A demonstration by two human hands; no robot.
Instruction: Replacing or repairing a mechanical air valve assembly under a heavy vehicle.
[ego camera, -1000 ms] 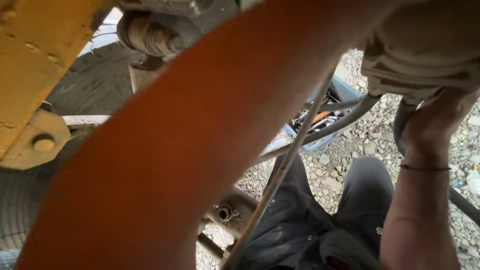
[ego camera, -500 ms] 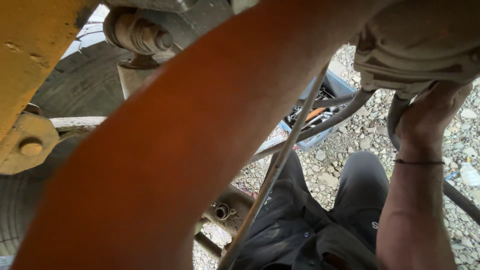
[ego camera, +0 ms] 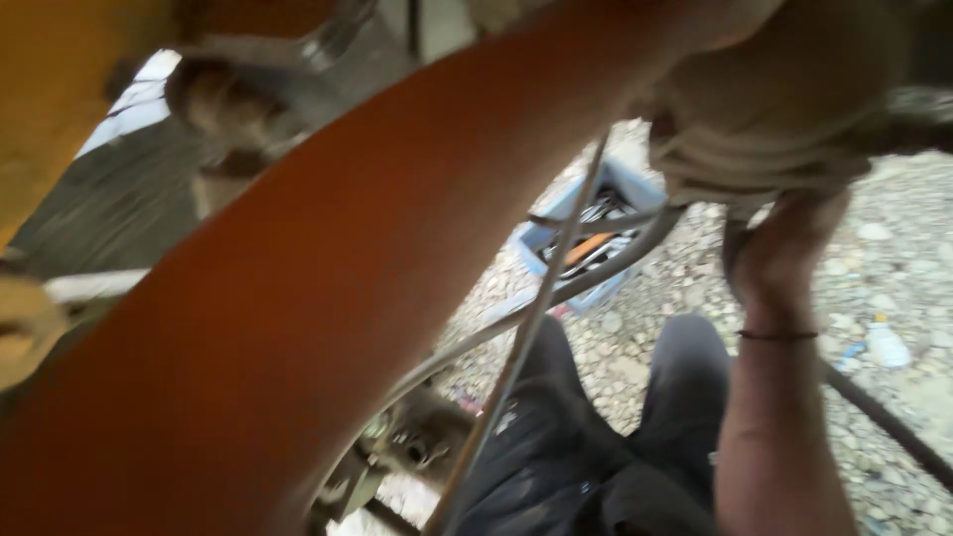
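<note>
My left forearm (ego camera: 328, 298) crosses the view as a wide blurred orange band rising to the top right; its hand lies beyond the top edge. My right hand (ego camera: 789, 248) reaches up under a dirty grey metal housing (ego camera: 774, 109) at the top right, fingers curled around the end of a dark hose (ego camera: 893, 422) that runs down to the lower right behind the wrist. A thin dark band circles that wrist. My legs in dark trousers (ego camera: 635, 437) stretch out over the gravel below.
Yellow machine bodywork (ego camera: 60, 109) and a large tyre (ego camera: 119, 218) fill the left. A thin metal rod (ego camera: 526, 328) and a curved pipe (ego camera: 556, 293) hang across the middle. A blue crate of tools (ego camera: 586, 238) sits on the gravel (ego camera: 893, 268). A rusty fitting (ego camera: 417, 447) is low down.
The view has swung and blurred, so the yellow bodywork and tyre slid left. My right hand stays up at the housing in the same grip.
</note>
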